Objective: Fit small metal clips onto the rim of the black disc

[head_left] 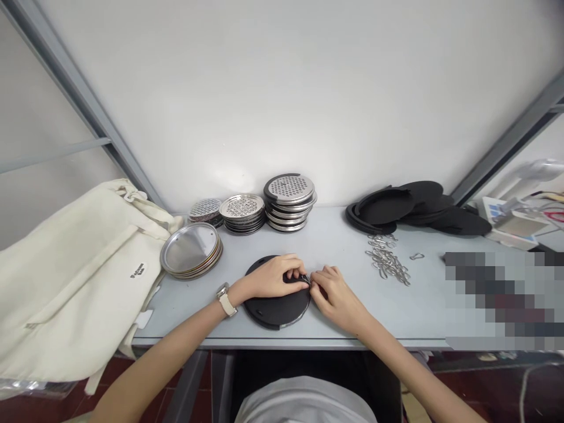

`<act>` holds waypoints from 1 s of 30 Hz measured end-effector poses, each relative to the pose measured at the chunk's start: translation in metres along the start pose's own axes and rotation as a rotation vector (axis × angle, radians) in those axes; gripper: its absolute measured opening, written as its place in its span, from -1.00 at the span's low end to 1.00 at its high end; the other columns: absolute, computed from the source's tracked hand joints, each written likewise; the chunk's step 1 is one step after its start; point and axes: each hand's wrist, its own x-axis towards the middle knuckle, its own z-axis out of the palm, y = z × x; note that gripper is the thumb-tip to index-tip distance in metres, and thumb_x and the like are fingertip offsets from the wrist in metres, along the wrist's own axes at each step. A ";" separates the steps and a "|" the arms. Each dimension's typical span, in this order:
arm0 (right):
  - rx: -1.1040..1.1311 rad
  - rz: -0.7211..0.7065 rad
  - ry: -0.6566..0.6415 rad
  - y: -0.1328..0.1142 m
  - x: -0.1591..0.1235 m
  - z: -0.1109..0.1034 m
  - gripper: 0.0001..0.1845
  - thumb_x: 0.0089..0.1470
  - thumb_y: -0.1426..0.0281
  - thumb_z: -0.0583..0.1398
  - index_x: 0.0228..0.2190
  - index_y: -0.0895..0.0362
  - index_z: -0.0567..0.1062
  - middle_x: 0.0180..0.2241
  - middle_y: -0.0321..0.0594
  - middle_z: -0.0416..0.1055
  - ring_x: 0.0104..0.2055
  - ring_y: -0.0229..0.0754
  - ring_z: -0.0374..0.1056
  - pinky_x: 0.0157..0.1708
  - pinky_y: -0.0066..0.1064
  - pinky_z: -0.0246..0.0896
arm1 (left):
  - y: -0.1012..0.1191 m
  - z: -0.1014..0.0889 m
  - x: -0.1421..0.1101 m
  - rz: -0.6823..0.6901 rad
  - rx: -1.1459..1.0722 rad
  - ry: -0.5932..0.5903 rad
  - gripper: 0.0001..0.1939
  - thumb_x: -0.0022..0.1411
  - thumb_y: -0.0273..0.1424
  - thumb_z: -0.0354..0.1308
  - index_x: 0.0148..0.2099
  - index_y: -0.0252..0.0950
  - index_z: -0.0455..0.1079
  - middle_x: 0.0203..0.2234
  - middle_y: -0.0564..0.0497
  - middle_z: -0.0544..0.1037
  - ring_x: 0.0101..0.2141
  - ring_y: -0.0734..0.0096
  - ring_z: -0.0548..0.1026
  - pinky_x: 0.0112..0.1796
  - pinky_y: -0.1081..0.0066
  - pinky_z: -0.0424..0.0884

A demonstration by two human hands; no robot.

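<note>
A round black disc (275, 305) lies flat on the grey table (335, 247) near its front edge. My left hand (275, 276) rests on the disc's top right part, fingers curled and pinching a small metal clip (305, 278) at the disc's rim. My right hand (332, 291) meets it from the right, fingers pinched on the same clip. A watch is on my left wrist.
Stacks of perforated metal discs (288, 200) stand at the back, plain metal lids (190, 249) to the left, a pile of black discs (414, 205) at the back right, loose metal clips (388, 261) beside them. A cream bag (74, 276) covers the left end.
</note>
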 end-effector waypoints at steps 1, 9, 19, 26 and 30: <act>0.000 -0.004 -0.003 0.000 0.000 0.000 -0.73 0.18 0.52 -0.03 -0.55 0.10 0.15 -0.53 -0.28 0.29 -0.38 -0.18 0.12 -0.27 -0.32 0.00 | 0.000 0.000 0.000 -0.003 0.001 -0.001 -0.87 0.16 -0.37 0.18 -0.32 -0.31 0.31 -0.44 0.09 0.32 -0.42 0.51 0.30 -0.33 0.48 0.27; -0.015 -0.014 0.001 0.000 0.000 0.001 -0.75 0.18 0.52 -0.03 -0.53 0.11 0.23 -0.50 -0.25 0.34 -0.36 -0.17 0.15 -0.27 -0.32 0.01 | 0.003 -0.001 0.000 -0.017 0.013 -0.009 -0.81 0.12 -0.38 0.21 -0.21 -0.29 0.32 -0.40 0.07 0.33 -0.38 0.48 0.32 -0.30 0.46 0.28; 0.005 -0.022 -0.004 0.001 -0.001 0.001 -0.75 0.19 0.53 -0.03 -0.52 0.11 0.26 -0.50 -0.25 0.34 -0.36 -0.17 0.16 -0.26 -0.31 0.03 | 0.001 -0.001 -0.001 -0.039 -0.019 -0.007 -0.83 0.14 -0.35 0.19 -0.22 -0.29 0.36 -0.37 0.06 0.31 -0.39 0.50 0.32 -0.29 0.45 0.31; 0.008 -0.021 -0.001 0.001 -0.001 0.002 -0.74 0.18 0.54 -0.02 -0.52 0.11 0.26 -0.50 -0.25 0.34 -0.37 -0.16 0.16 -0.25 -0.30 0.03 | 0.003 -0.001 0.000 -0.041 -0.014 0.000 -0.79 0.10 -0.42 0.20 -0.17 -0.28 0.37 -0.33 0.04 0.32 -0.37 0.50 0.34 -0.27 0.45 0.34; 0.009 -0.019 -0.003 0.001 -0.001 0.002 -0.75 0.18 0.53 -0.03 -0.51 0.11 0.27 -0.49 -0.24 0.34 -0.35 -0.15 0.15 -0.24 -0.29 0.03 | 0.003 -0.001 -0.001 -0.037 -0.004 -0.008 -0.79 0.13 -0.42 0.18 -0.14 -0.27 0.36 -0.31 0.04 0.32 -0.37 0.51 0.34 -0.26 0.46 0.34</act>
